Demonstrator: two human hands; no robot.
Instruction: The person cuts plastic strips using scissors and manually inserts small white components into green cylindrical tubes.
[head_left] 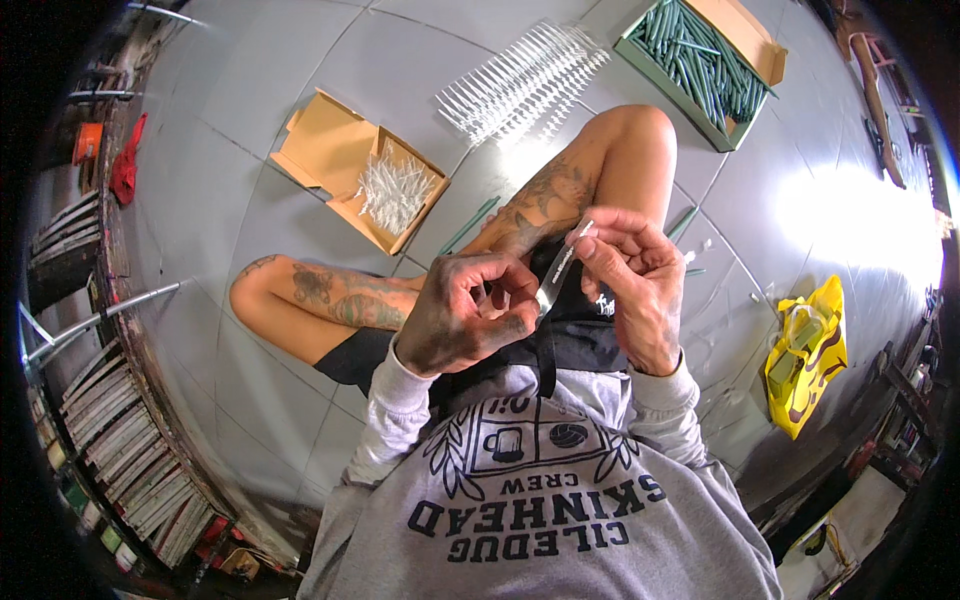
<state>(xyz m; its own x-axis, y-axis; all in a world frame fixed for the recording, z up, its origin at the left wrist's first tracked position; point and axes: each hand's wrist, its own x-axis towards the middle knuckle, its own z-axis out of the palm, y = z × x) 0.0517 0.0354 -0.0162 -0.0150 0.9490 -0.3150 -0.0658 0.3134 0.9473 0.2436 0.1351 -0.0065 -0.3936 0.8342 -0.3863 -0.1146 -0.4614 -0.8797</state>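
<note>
Between my two hands, over my crossed legs, is a narrow clear plastic sleeve [563, 262] with light printing, slanting up to the right. My left hand [470, 312] has its fingers curled and pinched at the lower end. My right hand [638, 285] pinches the upper end between thumb and fingers. Whether anything is inside the sleeve cannot be made out. Beyond my left hand, slim dark green sticks [468, 226] like pens or pencils lie on the floor beside my leg.
An opened brown carton [330, 150] holds a pile of small whitish pieces [395, 190]. Farther out, rows of slim clear-and-white items [525, 85] lie on grey tiles. A box of dark green sticks [700, 75] stands far right; a yellow plastic bag [803, 355] is at right. Shelves [130, 450] line the left.
</note>
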